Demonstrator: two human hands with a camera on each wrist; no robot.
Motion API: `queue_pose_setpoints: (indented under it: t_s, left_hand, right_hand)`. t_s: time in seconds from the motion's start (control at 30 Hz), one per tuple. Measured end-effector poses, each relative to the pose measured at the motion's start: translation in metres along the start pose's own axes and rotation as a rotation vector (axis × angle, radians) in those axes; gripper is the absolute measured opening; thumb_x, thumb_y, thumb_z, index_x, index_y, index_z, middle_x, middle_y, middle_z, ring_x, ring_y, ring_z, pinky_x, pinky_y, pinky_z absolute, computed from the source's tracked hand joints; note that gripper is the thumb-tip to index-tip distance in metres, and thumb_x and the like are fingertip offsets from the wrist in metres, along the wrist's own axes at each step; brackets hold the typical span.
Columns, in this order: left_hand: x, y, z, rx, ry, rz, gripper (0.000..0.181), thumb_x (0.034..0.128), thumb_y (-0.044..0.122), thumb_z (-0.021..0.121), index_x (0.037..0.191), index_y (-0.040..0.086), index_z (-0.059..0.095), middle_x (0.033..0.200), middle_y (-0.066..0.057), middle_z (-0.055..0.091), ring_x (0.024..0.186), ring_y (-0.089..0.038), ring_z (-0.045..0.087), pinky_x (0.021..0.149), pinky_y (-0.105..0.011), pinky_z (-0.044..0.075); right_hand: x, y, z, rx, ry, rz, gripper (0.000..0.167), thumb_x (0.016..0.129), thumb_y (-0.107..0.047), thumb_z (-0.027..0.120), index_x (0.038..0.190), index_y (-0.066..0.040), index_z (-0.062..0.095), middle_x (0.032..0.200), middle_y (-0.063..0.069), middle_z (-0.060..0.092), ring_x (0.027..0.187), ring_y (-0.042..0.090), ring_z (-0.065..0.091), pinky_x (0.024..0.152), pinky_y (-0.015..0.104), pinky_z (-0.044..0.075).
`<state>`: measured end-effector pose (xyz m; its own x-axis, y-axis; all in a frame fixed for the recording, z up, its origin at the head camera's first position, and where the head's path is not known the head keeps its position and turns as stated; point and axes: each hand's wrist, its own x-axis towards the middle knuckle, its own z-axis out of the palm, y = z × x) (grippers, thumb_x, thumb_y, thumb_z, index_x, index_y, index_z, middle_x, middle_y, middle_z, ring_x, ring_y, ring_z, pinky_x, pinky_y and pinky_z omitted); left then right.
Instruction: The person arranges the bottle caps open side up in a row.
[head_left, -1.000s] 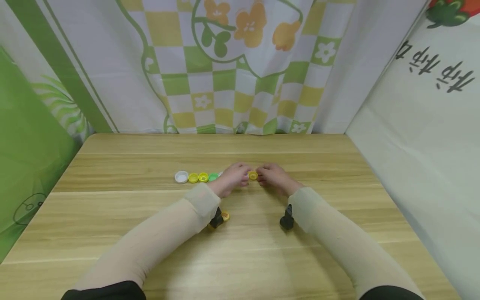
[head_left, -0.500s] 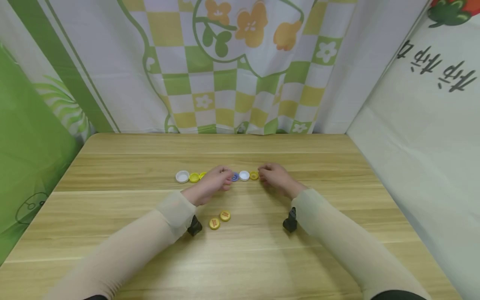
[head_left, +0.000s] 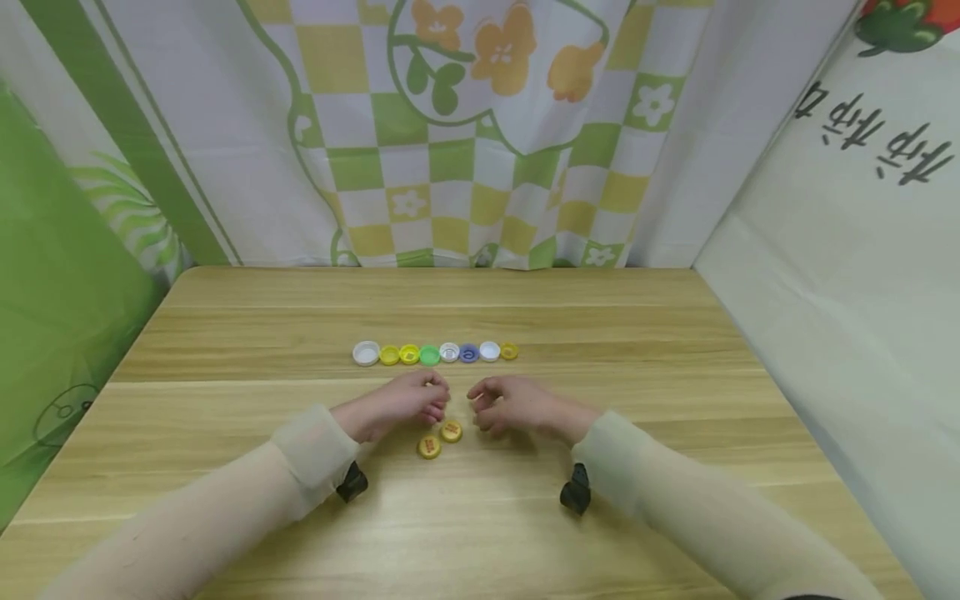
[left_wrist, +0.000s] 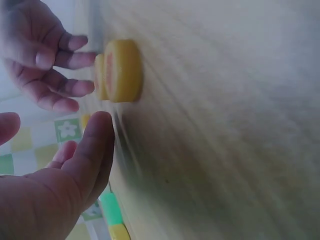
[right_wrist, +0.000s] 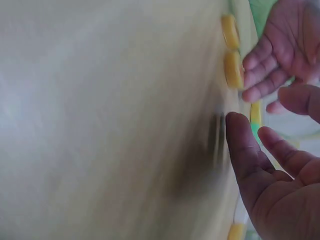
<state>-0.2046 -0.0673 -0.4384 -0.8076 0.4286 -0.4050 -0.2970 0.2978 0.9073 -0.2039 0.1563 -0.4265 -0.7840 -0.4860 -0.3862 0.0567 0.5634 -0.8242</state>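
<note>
Two yellow bottle caps with red print lie printed side up on the wooden table: the nearer cap (head_left: pixel 429 447) and the farther cap (head_left: pixel 451 431). Just beyond and left of them hovers my left hand (head_left: pixel 401 402), fingers loosely bent, holding nothing. My right hand (head_left: pixel 521 406) is to their right, its fingers spread and also free of any object. In the left wrist view the larger yellow cap (left_wrist: pixel 125 71) stands out beside the fingers. Past both hands runs a row of caps, including a green cap (head_left: pixel 430 356), a purple-blue cap (head_left: pixel 468 353) and a white cap (head_left: pixel 366 353).
The row also has yellow caps (head_left: pixel 409 354) and ends on the right with an orange-yellow cap (head_left: pixel 509 351). Bare wood surrounds it on the table (head_left: pixel 630 333). A checked curtain (head_left: pixel 480 183) hangs behind the table's far edge.
Both hands have left the row of caps and come back toward the two printed yellow caps. The left moved first; the right followed. The whole row is now uncovered.
</note>
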Motion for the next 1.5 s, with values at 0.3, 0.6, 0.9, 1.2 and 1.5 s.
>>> queue_pose_setpoints:
  t_s: [0.3,0.6,0.9,1.2,1.5]
  left_hand:
    - [-0.008,-0.002,0.005,0.000,0.003,-0.027,0.030,0.1004,0.005,0.049,0.127,-0.010,0.051,0.111,-0.020,0.062,0.097,-0.023,0.064,0.090,-0.031,0.057]
    - [-0.008,-0.003,0.009,-0.038,0.008,-0.024,0.027,0.1019,0.005,0.048,0.123,-0.010,0.052,0.109,-0.020,0.063,0.093,-0.022,0.063,0.086,-0.030,0.058]
    - [0.001,0.005,0.012,-0.061,0.055,0.016,0.032,0.1054,0.007,0.045,0.130,-0.012,0.048,0.113,-0.021,0.062,0.099,-0.024,0.064,0.091,-0.033,0.057]
    - [0.010,0.015,0.013,-0.112,0.128,0.127,0.029,0.1015,0.001,0.054,0.127,-0.011,0.050,0.119,-0.019,0.058,0.105,-0.026,0.062,0.099,-0.038,0.055]
    - [0.021,0.016,0.021,-0.057,0.191,0.247,0.033,0.0915,-0.008,0.066,0.123,-0.008,0.055,0.114,-0.018,0.065,0.106,-0.028,0.064,0.092,-0.036,0.057]
  right_hand:
    - [0.002,0.000,0.022,-0.229,0.017,-0.051,0.049,0.080,-0.004,0.083,0.126,-0.004,0.067,0.109,0.005,0.069,0.095,0.017,0.065,0.084,0.032,0.057]
    - [0.010,0.000,0.034,-0.416,0.073,-0.127,0.028,0.079,-0.006,0.084,0.104,-0.004,0.073,0.093,0.001,0.070,0.083,0.015,0.061,0.081,0.036,0.056]
    - [0.012,0.004,0.022,-0.217,0.114,-0.117,0.023,0.089,-0.014,0.080,0.107,-0.003,0.071,0.094,0.001,0.069,0.083,0.012,0.064,0.075,0.028,0.056]
    - [0.018,0.006,0.006,0.149,0.161,-0.045,0.026,0.100,-0.016,0.068,0.117,0.004,0.065,0.105,0.012,0.069,0.091,0.021,0.068,0.080,0.033,0.060]
    - [0.023,0.006,-0.002,0.437,0.199,0.021,0.017,0.106,-0.014,0.059,0.108,0.003,0.058,0.100,0.011,0.063,0.083,0.018,0.062,0.077,0.027,0.058]
